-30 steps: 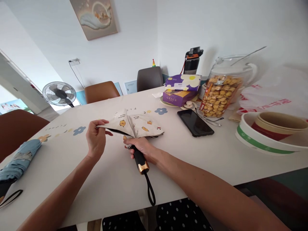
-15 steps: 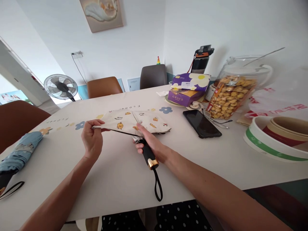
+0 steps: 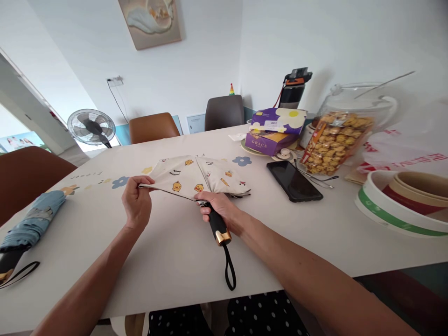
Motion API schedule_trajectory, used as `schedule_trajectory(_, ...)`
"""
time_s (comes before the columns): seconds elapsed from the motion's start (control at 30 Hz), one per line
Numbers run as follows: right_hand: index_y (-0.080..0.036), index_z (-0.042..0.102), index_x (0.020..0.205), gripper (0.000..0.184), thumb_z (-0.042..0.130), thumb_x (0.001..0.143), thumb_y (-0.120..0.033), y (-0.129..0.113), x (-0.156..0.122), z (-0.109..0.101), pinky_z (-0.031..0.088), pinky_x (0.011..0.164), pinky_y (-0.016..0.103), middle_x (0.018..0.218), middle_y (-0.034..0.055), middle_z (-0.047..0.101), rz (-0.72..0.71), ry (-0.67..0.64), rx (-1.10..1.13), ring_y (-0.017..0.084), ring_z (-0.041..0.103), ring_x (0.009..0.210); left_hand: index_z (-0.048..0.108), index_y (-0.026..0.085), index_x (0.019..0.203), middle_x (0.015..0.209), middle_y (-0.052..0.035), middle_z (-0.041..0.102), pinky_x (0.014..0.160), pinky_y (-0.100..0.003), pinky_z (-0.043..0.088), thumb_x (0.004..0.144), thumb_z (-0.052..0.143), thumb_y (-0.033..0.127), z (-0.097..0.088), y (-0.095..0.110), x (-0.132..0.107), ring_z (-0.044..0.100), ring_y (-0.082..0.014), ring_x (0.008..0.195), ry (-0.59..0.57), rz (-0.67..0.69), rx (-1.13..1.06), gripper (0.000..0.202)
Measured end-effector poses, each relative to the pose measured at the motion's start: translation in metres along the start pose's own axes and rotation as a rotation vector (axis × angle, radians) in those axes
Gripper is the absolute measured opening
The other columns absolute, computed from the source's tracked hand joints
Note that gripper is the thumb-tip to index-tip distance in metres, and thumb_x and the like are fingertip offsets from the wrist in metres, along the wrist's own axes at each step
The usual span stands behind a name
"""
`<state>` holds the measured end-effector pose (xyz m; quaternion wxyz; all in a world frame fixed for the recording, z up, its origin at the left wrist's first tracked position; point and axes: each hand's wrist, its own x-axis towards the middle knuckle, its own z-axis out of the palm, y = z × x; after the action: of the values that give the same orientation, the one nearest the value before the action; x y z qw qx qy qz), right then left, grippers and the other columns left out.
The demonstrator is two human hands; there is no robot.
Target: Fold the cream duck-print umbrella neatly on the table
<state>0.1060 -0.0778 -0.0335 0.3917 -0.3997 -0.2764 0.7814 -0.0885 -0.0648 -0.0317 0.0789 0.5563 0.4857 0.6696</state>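
White umbrella is between blue umbrella and phone.

The left hand, right hand and both forearms were bare, the right one bearing a small spot; the near clothing was black with white polka dots.

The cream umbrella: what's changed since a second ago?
Its fabric, earlier raised in a fold near the middle, is now flatter. The left hand still pinches its edge and the right hand still grips the black handle. The phone and blue umbrella stayed put.
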Motion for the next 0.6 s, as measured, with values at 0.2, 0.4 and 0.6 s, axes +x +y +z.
schedule_trajectory(0.2, -0.015, 0.048, 0.066, 0.016, 0.063, 0.069, -0.018, -0.002, -0.001, 0.0, 0.036, 0.031, 0.017, 0.052, -0.0048, 0.039, -0.025, 0.027, -0.062, 0.005, 0.038, 0.039, 0.05, 0.019, 0.064, 0.067, 0.0002, 0.058, 0.064, -0.024, 0.046, 0.062, 0.035, 0.007, -0.01, -0.014, 0.007, 0.054, -0.0128, 0.069, -0.067, 0.129, 0.211, 0.02)
schedule_trajectory(0.4, -0.016, 0.045, 0.062, 0.018, 0.063, 0.066, -0.015, -0.001, 0.002, -0.003, 0.037, 0.032, 0.019, 0.05, -0.0053, 0.037, -0.021, 0.086, -0.121, 0.005, 0.035, 0.039, 0.059, 0.024, 0.06, 0.061, 0.0019, 0.06, 0.052, -0.024, 0.038, 0.062, 0.037, 0.009, -0.018, -0.048, 0.017, 0.052, -0.0147, 0.056, -0.671, 0.025, 0.646, 0.027)
schedule_trajectory(0.6, -0.016, 0.047, 0.063, 0.018, 0.064, 0.063, -0.015, 0.0, 0.0, -0.001, 0.038, 0.031, 0.02, 0.05, -0.0055, 0.035, -0.038, 0.094, -0.152, 0.006, 0.034, 0.04, 0.062, 0.02, 0.078, 0.088, -0.003, 0.066, 0.078, -0.03, 0.045, 0.072, 0.034, 0.013, -0.005, -0.037, 0.01, 0.06, -0.0177, 0.087, -0.298, 0.001, 0.461, 0.03)
